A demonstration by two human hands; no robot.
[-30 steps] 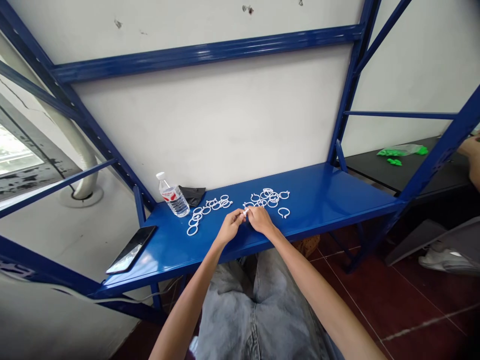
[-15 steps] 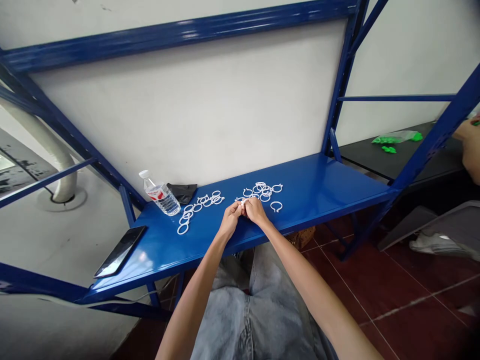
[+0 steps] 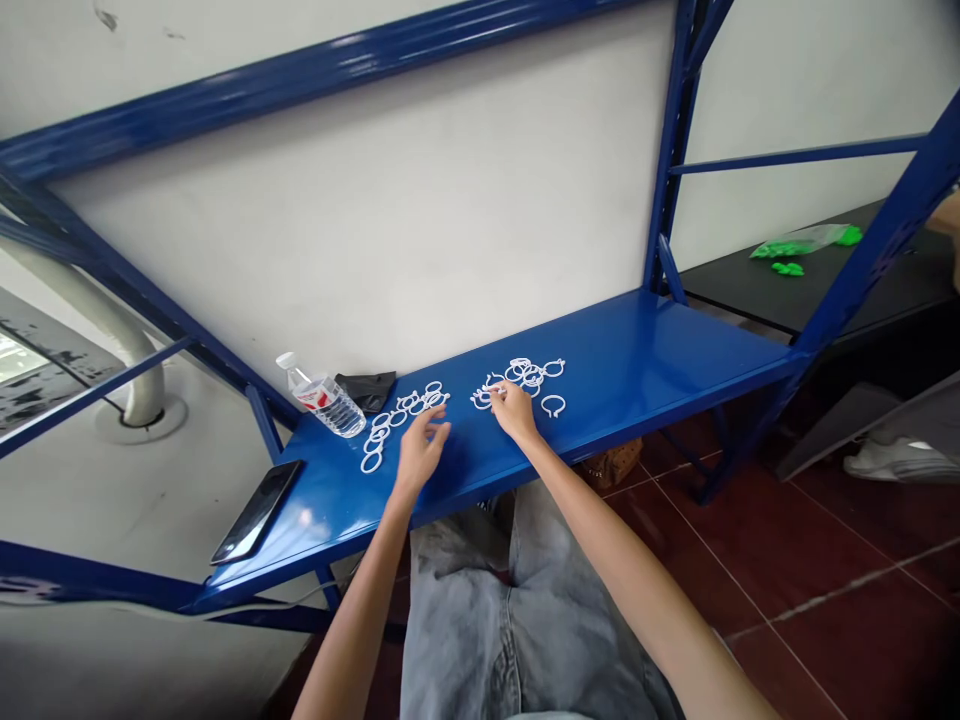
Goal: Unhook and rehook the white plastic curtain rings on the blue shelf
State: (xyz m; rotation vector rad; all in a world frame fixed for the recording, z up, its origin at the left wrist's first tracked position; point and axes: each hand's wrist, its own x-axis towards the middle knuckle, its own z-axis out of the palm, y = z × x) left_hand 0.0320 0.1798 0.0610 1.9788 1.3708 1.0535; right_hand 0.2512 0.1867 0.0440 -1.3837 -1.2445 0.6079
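Several white plastic split rings lie on the blue steel shelf [image 3: 637,372] in two loose groups. My right hand [image 3: 514,410] rests on the right group [image 3: 529,376], its fingertips pinched on a white ring [image 3: 486,397] at that group's near edge. My left hand [image 3: 420,452] hovers open, fingers spread, just in front of the left group [image 3: 401,418] and touching no ring I can see. A lone open ring [image 3: 553,405] lies to the right of my right hand.
A plastic water bottle [image 3: 326,406] lies on the shelf beside a black cloth [image 3: 366,390], and a black phone [image 3: 257,512] sits at the left end. At the far right, a co-worker's hand [image 3: 946,215] is near a dark table [image 3: 885,290] with green pieces.
My hands have parted: the left has moved left and opened, away from the ring they held together. The right stays at the right group. The view has tilted slightly.
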